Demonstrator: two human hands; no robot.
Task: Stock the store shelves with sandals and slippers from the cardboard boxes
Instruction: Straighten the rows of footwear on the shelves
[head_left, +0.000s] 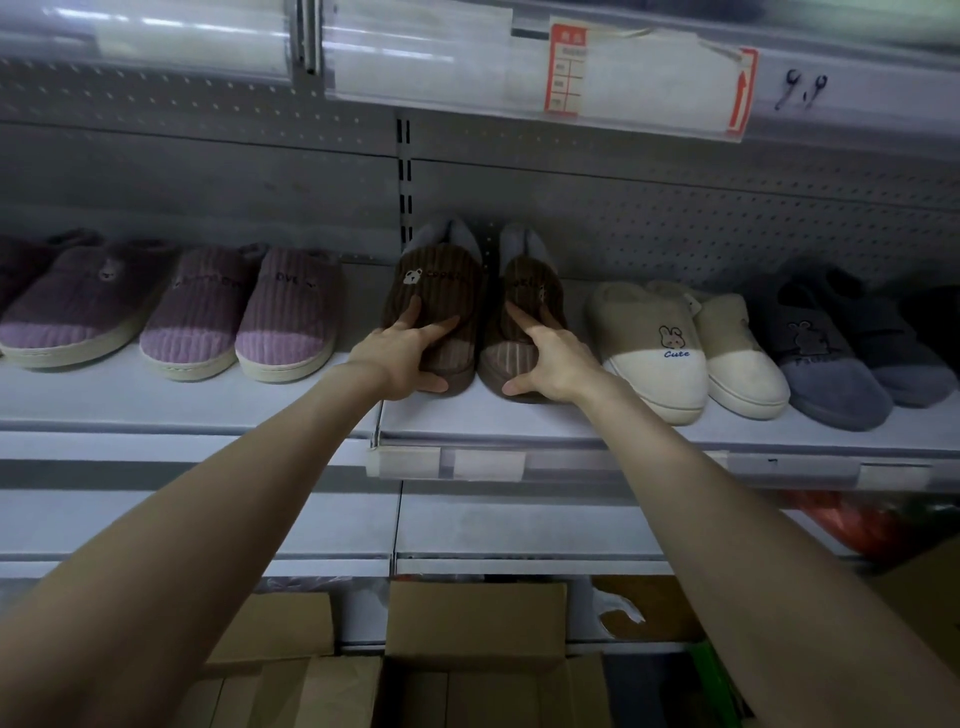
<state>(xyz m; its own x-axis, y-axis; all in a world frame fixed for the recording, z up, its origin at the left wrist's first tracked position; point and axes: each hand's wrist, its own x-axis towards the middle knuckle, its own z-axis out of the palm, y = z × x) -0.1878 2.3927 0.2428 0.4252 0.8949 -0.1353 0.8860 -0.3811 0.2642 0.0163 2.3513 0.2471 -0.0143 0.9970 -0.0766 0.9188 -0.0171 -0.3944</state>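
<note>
Ahead of me, in the head view, both my bare arms reached up to the middle shelf (208, 400). My left hand (402, 358) gripped the left brown slipper (441, 283) at its toe, with the fingers spread over the ribbed top and the thumb tucked against the front of the sole. My right hand (550, 364) held the right brown slipper (530, 291) the same way, forefinger laid along the upper and thumb at the toe edge.

Both slippers stood on the shelf side by side, toes toward me and heels near the perforated back panel (675, 223). Whether their inner edges touched I could not tell. The left one showed a small bear patch.

To their left sat a row of purple slippers (244, 322). Just beside my right hand was a cream pair (654, 343) with a rabbit and the word "Cute", and a grey pair (831, 358) sat beyond it. On the shelf edge above hung a red-and-white price label (566, 67), with "9.9" handwritten further right.

Below my arms stood open cardboard boxes (475, 623); their contents were hidden from me.
</note>
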